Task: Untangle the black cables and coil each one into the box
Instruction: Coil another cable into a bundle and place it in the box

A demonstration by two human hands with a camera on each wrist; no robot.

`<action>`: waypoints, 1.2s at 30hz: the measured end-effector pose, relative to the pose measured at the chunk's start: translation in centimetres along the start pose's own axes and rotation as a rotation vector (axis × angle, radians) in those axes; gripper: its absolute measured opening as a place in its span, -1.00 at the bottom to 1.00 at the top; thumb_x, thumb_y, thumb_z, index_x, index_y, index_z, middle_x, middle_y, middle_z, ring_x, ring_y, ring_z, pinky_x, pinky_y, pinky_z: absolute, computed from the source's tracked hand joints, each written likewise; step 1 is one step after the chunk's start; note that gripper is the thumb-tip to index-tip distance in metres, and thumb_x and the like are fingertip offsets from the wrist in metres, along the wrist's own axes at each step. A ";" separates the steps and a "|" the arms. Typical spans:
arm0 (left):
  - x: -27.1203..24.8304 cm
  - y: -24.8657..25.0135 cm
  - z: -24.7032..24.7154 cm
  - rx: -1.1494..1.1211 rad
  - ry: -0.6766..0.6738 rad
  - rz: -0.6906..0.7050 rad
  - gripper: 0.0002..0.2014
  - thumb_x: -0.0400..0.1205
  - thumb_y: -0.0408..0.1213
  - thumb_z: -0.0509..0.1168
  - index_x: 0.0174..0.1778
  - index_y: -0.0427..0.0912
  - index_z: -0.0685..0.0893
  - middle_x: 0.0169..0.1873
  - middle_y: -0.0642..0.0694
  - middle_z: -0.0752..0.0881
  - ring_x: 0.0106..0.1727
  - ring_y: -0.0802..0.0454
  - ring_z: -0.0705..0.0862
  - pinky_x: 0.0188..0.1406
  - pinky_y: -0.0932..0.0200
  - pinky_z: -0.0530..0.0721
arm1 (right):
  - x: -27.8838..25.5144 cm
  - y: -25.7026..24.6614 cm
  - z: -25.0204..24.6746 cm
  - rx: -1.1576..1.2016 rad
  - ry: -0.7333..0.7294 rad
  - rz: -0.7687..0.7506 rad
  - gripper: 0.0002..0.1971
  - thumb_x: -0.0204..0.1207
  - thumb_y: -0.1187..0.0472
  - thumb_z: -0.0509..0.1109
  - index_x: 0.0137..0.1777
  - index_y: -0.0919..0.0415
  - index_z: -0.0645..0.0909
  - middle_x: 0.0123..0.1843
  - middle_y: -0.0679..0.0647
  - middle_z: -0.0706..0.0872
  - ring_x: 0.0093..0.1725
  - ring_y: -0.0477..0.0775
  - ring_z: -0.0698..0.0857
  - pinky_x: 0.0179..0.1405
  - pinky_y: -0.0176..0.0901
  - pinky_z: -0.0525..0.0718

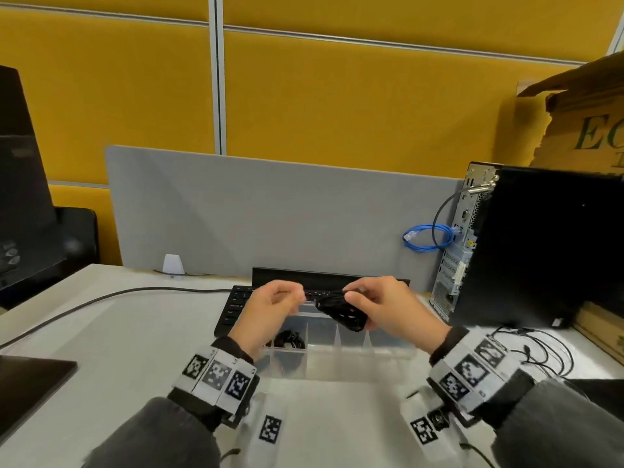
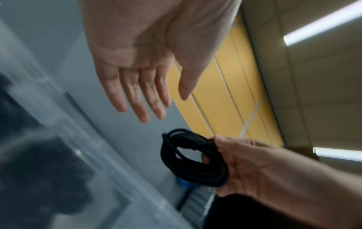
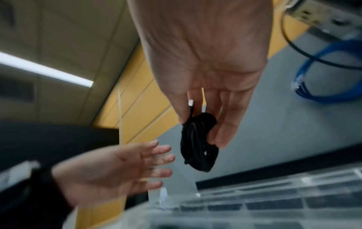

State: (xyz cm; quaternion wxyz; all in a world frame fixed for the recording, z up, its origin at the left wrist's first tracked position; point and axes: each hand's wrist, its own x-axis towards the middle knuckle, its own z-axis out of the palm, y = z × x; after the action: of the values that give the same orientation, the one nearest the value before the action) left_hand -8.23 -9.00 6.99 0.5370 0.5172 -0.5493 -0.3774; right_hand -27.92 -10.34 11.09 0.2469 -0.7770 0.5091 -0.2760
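A coiled black cable (image 1: 342, 310) (image 2: 192, 159) (image 3: 198, 144) hangs above the clear divided box (image 1: 337, 363). My right hand (image 1: 374, 307) (image 3: 203, 124) pinches the coil between thumb and fingers, and a silver plug end sticks up beside the thumb. Just left of the coil, my left hand (image 1: 273, 309) (image 2: 149, 99) is open with fingers straight and touches nothing. Another coiled black cable (image 1: 288, 339) lies in the box's left compartment.
A black keyboard (image 1: 236, 307) sits behind the box. A computer tower (image 1: 523, 248) with a blue cable (image 1: 429, 236) stands at the right, with thin black wires (image 1: 540, 352) on the desk near it. A grey divider (image 1: 270, 214) closes off the back.
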 end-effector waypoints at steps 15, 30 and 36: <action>-0.6 -2.3 -1.3 0.499 -0.340 -0.068 -0.90 0.50 -0.34 0.44 -0.12 -0.08 0.82 -0.17 0.05 0.82 -0.09 0.20 0.74 -0.07 0.44 0.58 | 3.5 -2.2 7.3 -0.881 -0.395 -0.077 -0.76 0.62 0.20 0.22 0.12 0.27 0.65 -0.01 0.24 0.69 -0.15 0.21 0.62 -0.20 -0.06 0.58; -0.5 -2.4 -1.3 0.439 -0.299 -0.094 -0.91 0.48 -0.37 0.46 -0.13 -0.13 0.80 -0.16 -0.03 0.81 -0.23 0.29 0.69 -0.42 0.66 0.49 | 5.9 -2.9 4.9 -0.682 -0.691 -0.029 -0.66 0.38 0.26 0.56 0.17 0.26 0.71 -0.18 -0.04 0.76 -0.54 -0.27 0.65 -0.48 -0.55 0.57; -0.7 -2.4 -1.3 0.451 -0.293 -0.094 -0.90 0.48 -0.35 0.47 -0.11 -0.13 0.80 -0.14 -0.02 0.81 -0.20 0.28 0.69 -0.40 0.64 0.49 | 6.4 -2.3 4.3 -0.592 -0.855 0.020 -0.65 0.54 0.33 0.39 0.33 0.22 0.61 0.16 0.22 0.75 -0.24 0.01 0.69 0.00 -0.13 0.71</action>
State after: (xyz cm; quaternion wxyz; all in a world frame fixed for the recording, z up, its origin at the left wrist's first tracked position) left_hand -6.62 -8.60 4.70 0.3051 0.5885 -0.6666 -0.3408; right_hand -21.35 -15.01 10.67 0.2053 -0.8518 0.4265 0.2244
